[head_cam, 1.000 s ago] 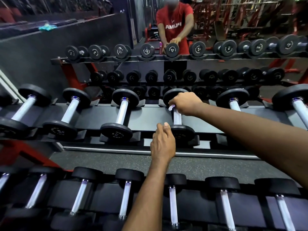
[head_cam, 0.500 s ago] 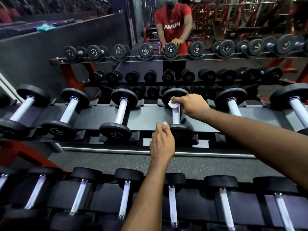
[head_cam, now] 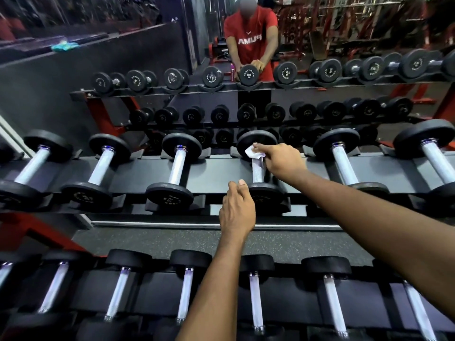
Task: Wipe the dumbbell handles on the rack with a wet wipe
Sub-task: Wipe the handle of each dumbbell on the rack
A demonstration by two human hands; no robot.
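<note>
Currently: fingers (head_cam: 264, 146) of my right hand (head_cam: 283, 161) pinch wet wipe (head_cam: 253, 152) at far end of dumbbell handle (head_cam: 257, 172); its long axis runs from them toward me. My left hand (head_cam: 237, 210) sits nearer; I cannot tell its grip.

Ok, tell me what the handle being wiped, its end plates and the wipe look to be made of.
The handle: metal, likely chromed steel; pale sheen, fine knurled grain. Its end plates: probably rubber or urethane coated; matte black, no glint. The wet wipe: thin white nonwoven cloth or paper; it crumples softly where the right hand pinches it.
</note>
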